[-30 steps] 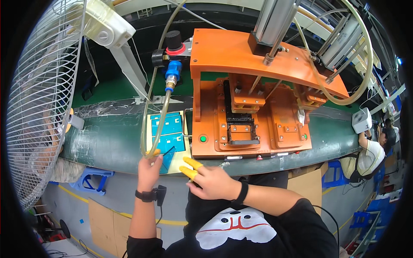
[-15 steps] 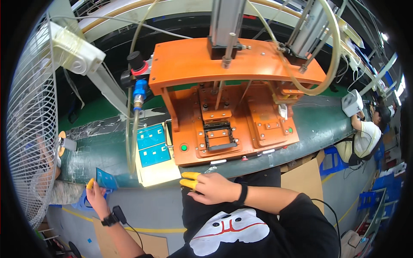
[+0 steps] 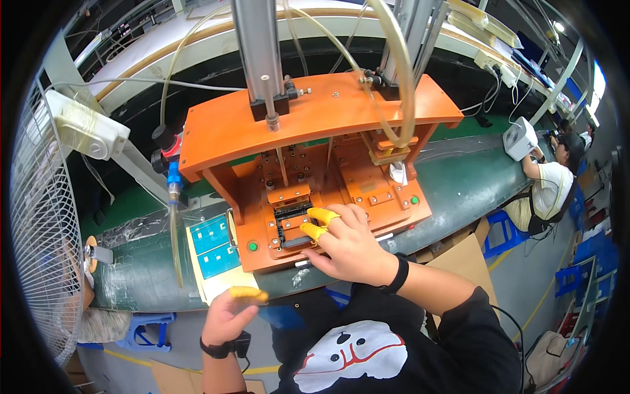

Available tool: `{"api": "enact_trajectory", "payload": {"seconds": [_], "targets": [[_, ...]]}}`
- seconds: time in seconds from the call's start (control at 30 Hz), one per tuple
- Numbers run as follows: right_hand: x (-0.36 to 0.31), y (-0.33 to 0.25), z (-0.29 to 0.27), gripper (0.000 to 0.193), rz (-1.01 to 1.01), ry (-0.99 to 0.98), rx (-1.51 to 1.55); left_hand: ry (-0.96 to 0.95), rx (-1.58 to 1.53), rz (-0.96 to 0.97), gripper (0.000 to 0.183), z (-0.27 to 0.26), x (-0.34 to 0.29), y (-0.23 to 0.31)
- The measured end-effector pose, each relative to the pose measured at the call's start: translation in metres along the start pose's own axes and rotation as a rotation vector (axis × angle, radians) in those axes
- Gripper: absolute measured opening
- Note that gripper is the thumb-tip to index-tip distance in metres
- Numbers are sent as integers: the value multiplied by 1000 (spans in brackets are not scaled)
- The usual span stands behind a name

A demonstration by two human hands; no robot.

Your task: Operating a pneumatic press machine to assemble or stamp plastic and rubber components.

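Note:
My right hand (image 3: 351,243), with yellow finger covers on two fingers, reaches over the orange press (image 3: 321,118). Its covered fingertips are at the right side of the black frame-like fixture (image 3: 292,226), partly hiding it; the thumb is apart from them and I see nothing held. Near the bench's front edge is my left hand (image 3: 230,318), one finger in a yellow cover. A thin blue sheet (image 3: 282,316), blurred and see-through, extends from between its thumb and finger. Blue panels with pale marks (image 3: 216,246) lie on yellowish paper (image 3: 226,282) left of the press.
Two upright cylinders (image 3: 257,49) and looping hoses (image 3: 403,79) rise above the press. Green buttons (image 3: 252,247) sit at its front corners. A wire fan guard (image 3: 49,230) stands at left. Another person (image 3: 551,187) sits at far right by a small white fan (image 3: 520,139).
My right hand has moved forward from my lap onto the press fixture. My left hand has come rightward with the blue sheet. The whole view has shifted.

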State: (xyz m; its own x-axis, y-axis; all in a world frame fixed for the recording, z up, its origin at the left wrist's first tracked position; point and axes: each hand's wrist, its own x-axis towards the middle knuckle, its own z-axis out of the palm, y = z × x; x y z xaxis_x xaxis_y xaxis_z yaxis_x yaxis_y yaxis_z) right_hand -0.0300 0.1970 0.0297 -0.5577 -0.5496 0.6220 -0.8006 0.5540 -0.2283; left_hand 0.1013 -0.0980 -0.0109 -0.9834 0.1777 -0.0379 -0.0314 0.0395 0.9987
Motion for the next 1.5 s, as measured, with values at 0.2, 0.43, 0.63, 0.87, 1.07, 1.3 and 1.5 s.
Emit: {"api": "enact_trajectory", "payload": {"seconds": [0.2,0.43,0.63,0.87,1.07,1.3,1.5], "targets": [[9,13,10,14,-136,-16,61,-22,445,216,35,19,42,41],[-5,22,-82,28,-15,148,419,48,535,167,34,10,87,53],[-153,90,-158,31,566,466,1221,141,675,102,29,21,166,63],[-297,204,-145,29,704,1084,1690,174,1162,165,32,-16,241,15],[-284,310,-69,28,1014,1396,1494,271,1302,340,36,-25,259,1],[-154,415,-7,34,1344,972,1319,291,1672,343,37,-20,266,3],[-126,397,-6,36,1384,342,915,314,1972,324,38,-23,264,5]]}}
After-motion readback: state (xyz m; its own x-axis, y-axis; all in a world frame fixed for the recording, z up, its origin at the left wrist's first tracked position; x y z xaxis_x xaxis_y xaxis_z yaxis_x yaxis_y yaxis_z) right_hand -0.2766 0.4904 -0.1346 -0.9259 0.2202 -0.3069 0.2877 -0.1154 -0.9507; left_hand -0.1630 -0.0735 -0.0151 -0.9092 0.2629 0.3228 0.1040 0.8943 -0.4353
